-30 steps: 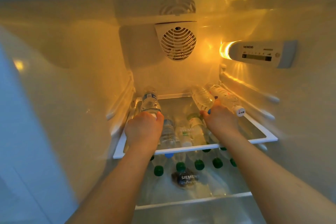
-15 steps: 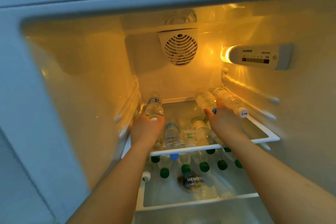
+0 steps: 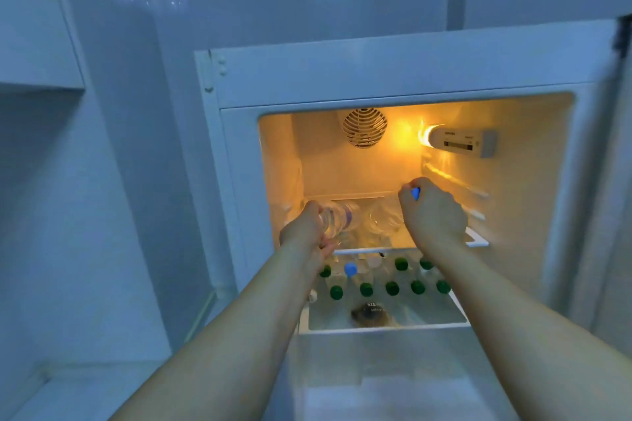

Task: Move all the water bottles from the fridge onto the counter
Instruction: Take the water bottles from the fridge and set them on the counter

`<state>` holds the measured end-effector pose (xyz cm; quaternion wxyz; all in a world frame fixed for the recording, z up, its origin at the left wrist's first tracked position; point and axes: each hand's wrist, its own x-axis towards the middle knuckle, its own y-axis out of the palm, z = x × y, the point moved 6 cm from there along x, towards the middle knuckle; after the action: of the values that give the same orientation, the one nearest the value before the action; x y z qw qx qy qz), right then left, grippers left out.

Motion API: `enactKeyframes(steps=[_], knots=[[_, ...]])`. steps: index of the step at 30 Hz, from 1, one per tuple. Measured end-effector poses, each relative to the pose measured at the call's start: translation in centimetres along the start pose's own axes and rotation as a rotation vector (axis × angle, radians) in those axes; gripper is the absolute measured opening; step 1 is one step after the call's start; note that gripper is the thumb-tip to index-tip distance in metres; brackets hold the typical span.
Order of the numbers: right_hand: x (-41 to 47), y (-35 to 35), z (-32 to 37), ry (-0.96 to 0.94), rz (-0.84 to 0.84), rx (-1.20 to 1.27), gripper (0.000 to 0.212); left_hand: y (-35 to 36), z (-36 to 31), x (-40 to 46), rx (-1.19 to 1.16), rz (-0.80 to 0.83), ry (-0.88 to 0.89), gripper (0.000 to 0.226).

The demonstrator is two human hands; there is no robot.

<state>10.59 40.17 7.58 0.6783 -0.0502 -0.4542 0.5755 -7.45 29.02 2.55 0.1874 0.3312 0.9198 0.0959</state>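
Note:
The open fridge [image 3: 376,79] glows yellow inside. My left hand [image 3: 304,232] grips a clear water bottle [image 3: 337,219] with a blue label band, lifted off the glass shelf [image 3: 477,241] at the left. My right hand [image 3: 434,212] grips the neck end of a blue-capped bottle [image 3: 415,193] above the shelf's right side; most of that bottle is hidden behind the hand. More clear bottles [image 3: 383,219] lie blurred on the shelf between my hands. Below the shelf, several bottles with green caps [image 3: 391,288] and one blue cap [image 3: 350,269] lie in the drawer.
A white drawer [image 3: 386,325] sticks out under the shelf. The fan grille [image 3: 364,128] and the lit control panel [image 3: 461,143] sit at the fridge's back and right wall. Pale cabinet fronts [image 3: 119,181] flank the fridge on the left.
The view has pulled well back from the fridge. Both hands have lifted their bottles off the shelf and drawn them toward the opening.

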Motion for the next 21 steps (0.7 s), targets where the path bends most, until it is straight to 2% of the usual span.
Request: enactKeyframes(steps=[4,10,12,15,17,21], knots=[[-2.5,-4.5,3.2,-0.108,-0.016,-0.131,0.034,-3.8,-2.5,-4.5,0.204,0.003,0.099,0.029],[-7.4,-10.0,9.4,-0.274,-0.022,-0.283,0.027,-10.2,-7.0,-11.8,0.634,-0.06,0.351,0.043],[-8.8,-10.6,10.8,-0.303,0.019,-0.32,0.026,-11.4,-7.8,-14.0,0.786,-0.048,0.421,0.047],[-11.6,-11.0,12.9,-0.34,0.127,-0.333,0.025,-13.4,-8.0,-17.5,1.047,-0.049,0.476,0.032],[-14.4,-10.5,14.1,-0.366,0.221,-0.318,0.025,-15.8,-7.0,-19.5,1.225,-0.081,0.481,0.03],[-20.5,-8.4,15.0,-0.427,0.359,-0.255,0.026,-21.1,-3.5,-21.7,1.37,-0.102,0.426,0.032]])
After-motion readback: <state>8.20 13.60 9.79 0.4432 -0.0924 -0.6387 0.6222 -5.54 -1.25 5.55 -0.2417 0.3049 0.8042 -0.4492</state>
